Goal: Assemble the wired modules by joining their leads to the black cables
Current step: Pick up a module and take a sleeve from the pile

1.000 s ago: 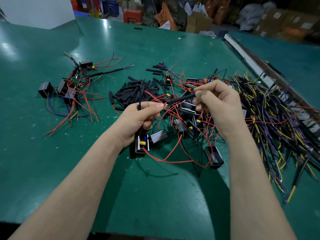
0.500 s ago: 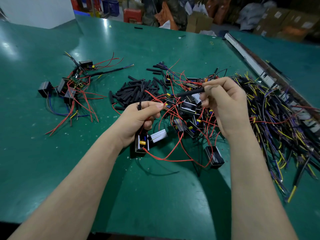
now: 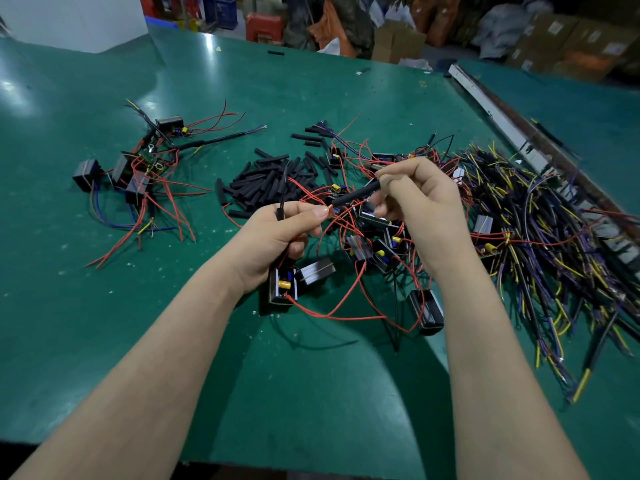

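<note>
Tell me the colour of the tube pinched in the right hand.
Black; the tube held by the right hand shows only in the head view.

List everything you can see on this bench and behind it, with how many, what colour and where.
table: one, green, fills the view.
black sleeve pieces: a loose pile, too many to count, black, centre.
wired modules at left: a small group, black with red and blue leads, left side.
wired modules at centre: a tangled heap, black with red leads, under the hands.
black cables: a large bundle, black with yellow and purple wires, right side.
rail: one, whitish, far right along the table edge.
cardboard boxes: several, brown, behind the table.
left hand: pinches wire ends, one module hanging below it.
right hand: holds a black sleeve.
</note>
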